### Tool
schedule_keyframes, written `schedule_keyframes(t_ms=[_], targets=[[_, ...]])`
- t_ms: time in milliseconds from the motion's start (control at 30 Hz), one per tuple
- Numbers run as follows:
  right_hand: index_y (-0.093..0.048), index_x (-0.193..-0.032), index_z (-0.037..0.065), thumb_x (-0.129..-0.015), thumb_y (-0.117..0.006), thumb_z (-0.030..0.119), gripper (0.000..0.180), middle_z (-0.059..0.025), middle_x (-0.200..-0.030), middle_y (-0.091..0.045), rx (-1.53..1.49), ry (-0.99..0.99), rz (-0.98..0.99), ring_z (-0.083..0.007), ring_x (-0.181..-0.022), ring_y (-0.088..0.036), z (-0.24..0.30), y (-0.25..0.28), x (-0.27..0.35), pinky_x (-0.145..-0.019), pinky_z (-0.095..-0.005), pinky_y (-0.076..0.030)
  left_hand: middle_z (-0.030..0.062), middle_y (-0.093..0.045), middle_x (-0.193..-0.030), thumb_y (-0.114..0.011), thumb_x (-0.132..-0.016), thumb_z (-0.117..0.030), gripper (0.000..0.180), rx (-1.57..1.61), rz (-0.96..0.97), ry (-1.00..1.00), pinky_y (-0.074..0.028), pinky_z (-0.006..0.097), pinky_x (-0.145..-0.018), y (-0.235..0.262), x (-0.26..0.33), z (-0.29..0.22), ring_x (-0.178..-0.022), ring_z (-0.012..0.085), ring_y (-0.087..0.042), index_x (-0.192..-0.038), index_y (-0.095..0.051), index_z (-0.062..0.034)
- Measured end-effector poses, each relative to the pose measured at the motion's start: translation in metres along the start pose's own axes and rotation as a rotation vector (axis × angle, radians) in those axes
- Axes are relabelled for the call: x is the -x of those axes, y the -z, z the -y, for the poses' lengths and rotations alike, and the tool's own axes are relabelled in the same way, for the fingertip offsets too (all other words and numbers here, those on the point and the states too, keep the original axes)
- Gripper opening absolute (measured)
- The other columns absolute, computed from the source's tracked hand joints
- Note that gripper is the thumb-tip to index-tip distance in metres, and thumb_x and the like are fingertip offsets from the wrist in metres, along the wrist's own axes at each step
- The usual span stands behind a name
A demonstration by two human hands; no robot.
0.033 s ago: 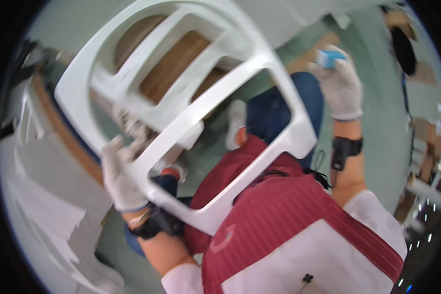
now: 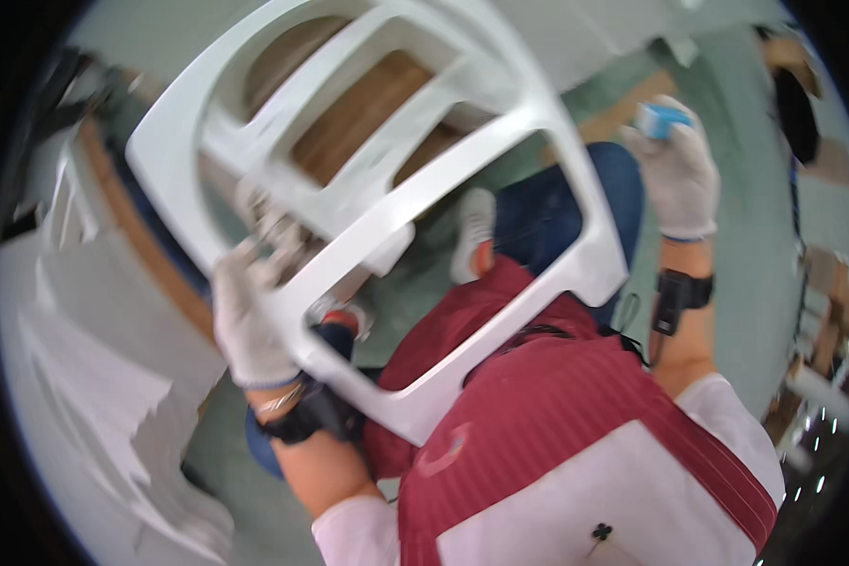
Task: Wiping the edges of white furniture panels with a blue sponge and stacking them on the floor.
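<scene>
A white moulded plastic frame with curved bars and large openings (image 2: 486, 160), like part of a chair, is tilted across the view in front of my body. My gloved left hand (image 2: 253, 321) is closed on its lower left edge. Out to the right of the frame, my gloved right hand (image 2: 677, 174) is raised and pinches a small blue and white block-like piece (image 2: 665, 121). What this piece is, I cannot make out. It is apart from the frame.
Stacked white plastic parts (image 2: 113, 330) stand close on my left, beside a brown board edge (image 2: 146, 226). Brown cardboard (image 2: 349, 118) shows through the frame's openings. My bent knee (image 2: 608, 193) is under its right side. Several boxes (image 2: 825, 283) stand at the far right.
The whole picture has shifted slightly, so the frame and both hands appear a little farther right. Both holds are the same.
</scene>
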State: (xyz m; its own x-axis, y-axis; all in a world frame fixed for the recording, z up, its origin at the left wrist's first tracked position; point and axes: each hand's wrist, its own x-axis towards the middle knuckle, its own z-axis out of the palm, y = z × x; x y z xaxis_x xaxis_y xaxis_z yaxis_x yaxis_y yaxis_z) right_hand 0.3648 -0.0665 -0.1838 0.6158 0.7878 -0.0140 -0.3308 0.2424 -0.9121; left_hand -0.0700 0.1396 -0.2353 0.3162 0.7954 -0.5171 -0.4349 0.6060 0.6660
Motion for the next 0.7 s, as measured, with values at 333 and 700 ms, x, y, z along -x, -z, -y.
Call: schedule_keyframes(t_ms=[333, 700], targets=[[-0.056, -0.132, -0.005, -0.089, -0.065, 0.014, 0.048, -0.0123, -0.115, -0.065, 0.558, 0.017, 0.257, -0.0199, -0.104, -0.065, -0.005, -0.128, 0.005, -0.095, -0.0333, -0.051, 0.0180, -0.068, -0.110, -0.051, -0.104, -0.041, 0.046, 0.075, 0.026, -0.077, -0.050, 0.046, -0.100, -0.022, 0.018, -0.003, -0.107, 0.0324, -0.065, -0.122, -0.061, -0.0002], [-0.069, -0.115, 0.005, -0.080, -0.069, 0.011, 0.036, -0.0124, -0.099, -0.068, 0.958, 0.327, 0.794, -0.0254, -0.091, -0.068, -0.078, -0.286, 0.018, -0.082, -0.0364, -0.055, 0.0154, -0.066, -0.116, -0.049, -0.105, -0.040, 0.044, 0.143, 0.170, -0.060, -0.052, 0.044, -0.097, -0.016, 0.014, -0.009, -0.107, 0.0295, -0.064, -0.124, -0.060, -0.0013]])
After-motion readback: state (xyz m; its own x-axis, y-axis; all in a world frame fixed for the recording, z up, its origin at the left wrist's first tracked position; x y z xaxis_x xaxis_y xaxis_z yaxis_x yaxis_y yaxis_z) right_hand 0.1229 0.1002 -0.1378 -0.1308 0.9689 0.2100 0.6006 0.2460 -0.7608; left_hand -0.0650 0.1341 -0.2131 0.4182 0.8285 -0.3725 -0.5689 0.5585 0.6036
